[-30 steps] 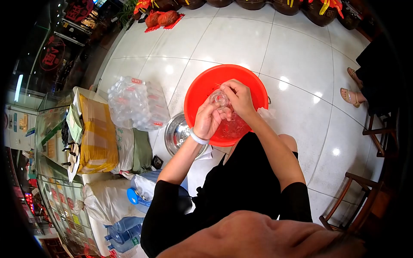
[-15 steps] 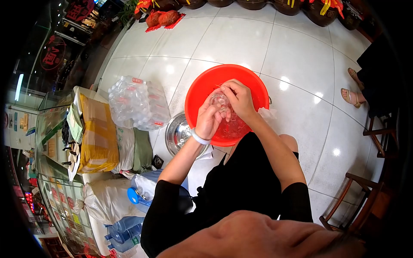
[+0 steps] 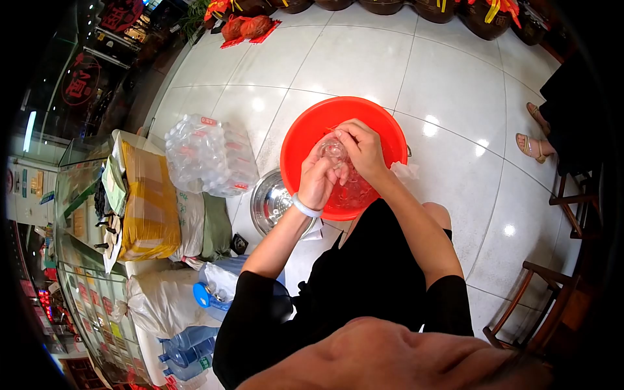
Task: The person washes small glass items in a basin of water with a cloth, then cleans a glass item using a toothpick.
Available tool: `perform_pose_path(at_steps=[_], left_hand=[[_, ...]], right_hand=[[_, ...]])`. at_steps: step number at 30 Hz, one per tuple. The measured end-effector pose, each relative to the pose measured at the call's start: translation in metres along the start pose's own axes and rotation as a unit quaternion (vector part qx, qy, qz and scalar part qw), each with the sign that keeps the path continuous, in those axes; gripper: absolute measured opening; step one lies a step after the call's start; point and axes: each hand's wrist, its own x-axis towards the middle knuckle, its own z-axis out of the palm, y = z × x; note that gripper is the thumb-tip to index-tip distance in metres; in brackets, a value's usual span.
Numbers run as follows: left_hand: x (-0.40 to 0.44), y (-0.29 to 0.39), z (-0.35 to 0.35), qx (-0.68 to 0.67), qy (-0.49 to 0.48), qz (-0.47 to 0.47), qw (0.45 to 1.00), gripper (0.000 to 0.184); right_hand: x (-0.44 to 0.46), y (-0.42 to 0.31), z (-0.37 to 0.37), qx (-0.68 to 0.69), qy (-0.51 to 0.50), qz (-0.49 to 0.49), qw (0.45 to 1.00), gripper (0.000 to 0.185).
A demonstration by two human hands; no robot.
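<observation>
Over a red plastic basin [image 3: 302, 130], my left hand [image 3: 315, 185] is closed around a small clear glass [image 3: 334, 152], its round end tilted toward me. A pale bracelet circles that wrist. My right hand [image 3: 365, 151] has its fingers bent and pinched at the glass's upper right side; whether a cloth or something else is also between them cannot be seen. Below both hands, more clear, shiny pieces [image 3: 351, 192] lie in the basin, too blurred to tell apart. A perforated steel bowl [image 3: 260, 205] stands beside the basin on the left.
Shrink-wrapped bottles [image 3: 211, 156] and a taped carton [image 3: 151, 201] stand at left, near a blue-capped water jug [image 3: 203, 294]. Crumpled white plastic [image 3: 406, 171] touches the basin's right side. A person's sandalled foot [image 3: 533, 147] and a wooden stool [image 3: 536, 305] are at right. Dark jars [image 3: 435, 10] line the back.
The glass tilts very slightly within my hands, which stay almost in the same place over the basin. The whole view shifts a little; nothing is let go.
</observation>
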Motion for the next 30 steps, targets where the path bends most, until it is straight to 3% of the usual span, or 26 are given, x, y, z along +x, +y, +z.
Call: perform_pose_path(at_steps=[4, 16, 18, 21, 30], left_hand=[[-0.001, 0.000, 0.003, 0.009, -0.001, 0.000, 1.000, 0.058], [-0.005, -0.002, 0.004, 0.012, -0.006, 0.017, 1.000, 0.050], [-0.005, -0.002, 0.000, 0.027, -0.003, 0.015, 1.000, 0.049], [-0.005, -0.003, -0.002, 0.043, 0.005, 0.015, 0.999, 0.047], [-0.006, -0.005, -0.004, 0.032, 0.021, 0.035, 0.999, 0.047]], right_hand=[[0.001, -0.001, -0.001, 0.015, -0.003, 0.019, 1.000, 0.007], [0.007, 0.002, -0.007, 0.089, 0.075, 0.103, 0.988, 0.013], [0.010, -0.003, -0.012, 0.169, 0.075, 0.212, 0.960, 0.015], [0.012, -0.009, -0.013, 0.219, 0.083, 0.245, 0.941, 0.017], [0.013, -0.007, -0.016, 0.265, 0.046, 0.266, 0.926, 0.014]])
